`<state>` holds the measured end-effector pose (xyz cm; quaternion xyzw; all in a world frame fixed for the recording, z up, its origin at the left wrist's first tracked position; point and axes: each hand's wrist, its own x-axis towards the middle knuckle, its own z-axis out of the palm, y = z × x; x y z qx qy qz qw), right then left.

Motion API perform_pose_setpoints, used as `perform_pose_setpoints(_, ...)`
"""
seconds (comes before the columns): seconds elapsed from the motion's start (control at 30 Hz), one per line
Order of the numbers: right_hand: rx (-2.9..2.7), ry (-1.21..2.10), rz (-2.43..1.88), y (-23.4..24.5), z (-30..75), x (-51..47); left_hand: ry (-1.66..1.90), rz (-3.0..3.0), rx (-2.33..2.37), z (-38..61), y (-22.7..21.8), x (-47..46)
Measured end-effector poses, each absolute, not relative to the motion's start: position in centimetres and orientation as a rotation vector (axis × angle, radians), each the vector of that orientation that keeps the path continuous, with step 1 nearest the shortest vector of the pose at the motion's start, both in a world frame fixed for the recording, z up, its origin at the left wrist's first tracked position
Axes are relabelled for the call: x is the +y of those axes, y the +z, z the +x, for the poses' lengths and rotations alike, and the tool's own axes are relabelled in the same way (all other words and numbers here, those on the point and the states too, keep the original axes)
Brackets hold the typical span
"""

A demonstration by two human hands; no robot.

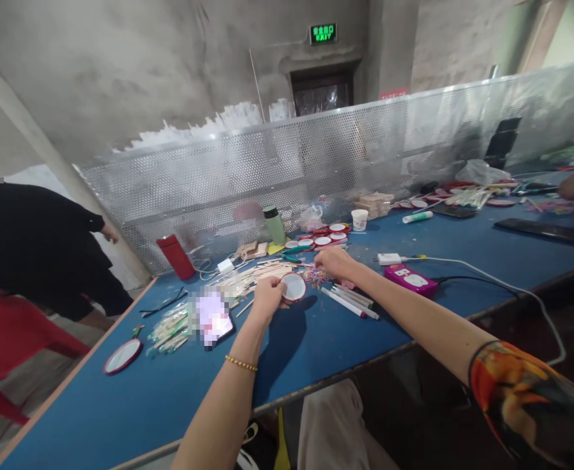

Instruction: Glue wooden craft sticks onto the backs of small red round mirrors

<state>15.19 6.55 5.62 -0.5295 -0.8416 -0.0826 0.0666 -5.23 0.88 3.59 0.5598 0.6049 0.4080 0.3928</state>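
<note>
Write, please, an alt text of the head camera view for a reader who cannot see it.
A person's left-hand grip holds a red-rimmed round white disc over a blue table, while the right-hand grip is at a pile of small multicoloured pieces. Nearby lie markers and pale sticks.

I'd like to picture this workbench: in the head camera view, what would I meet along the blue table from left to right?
Red-rimmed white disc, red bottle, phone with a lit screen, left hand, the similar disc it holds, right hand, purple socket box, long black object.
</note>
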Motion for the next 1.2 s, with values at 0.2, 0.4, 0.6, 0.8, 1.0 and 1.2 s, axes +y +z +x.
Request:
perform_pose_setpoints(0.2, -2.667, -0.254, -1.590, 5.6, 14.4, 6.3, 1.043, 1.481, 1.522, -5.3, 4.1, 0.5)
perform_pose_setpoints(0.4, -2.614, -0.223, -1.604, 5.8, 15.0, 6.5, 1.036, 1.468, 1.521, -5.1, 4.7, 0.2)
perform_pose_setpoints(0.6, -2.456, -0.068, -1.610, 6.3, 16.4, 8.4, 1.020, 1.474, 1.501, -5.3, 4.4, 0.4)
perform_pose_setpoints(0.8, -2.320, 0.028, -1.559, 6.4, 16.3, 9.0, 1.049, 1.472, 1.502, -5.3, 4.3, 0.4)
perform_pose_setpoints(1.0, -2.297, 0.031, -1.583, 6.6, 16.4, 8.9, 1.028, 1.491, 1.516, -5.1, 4.9, 0.1)
perform_pose_setpoints(1.2, -2.293, 0.008, -1.726, 6.3, 15.4, 8.2, 1.052, 1.552, 1.563, -5.2, 4.8, 0.0)
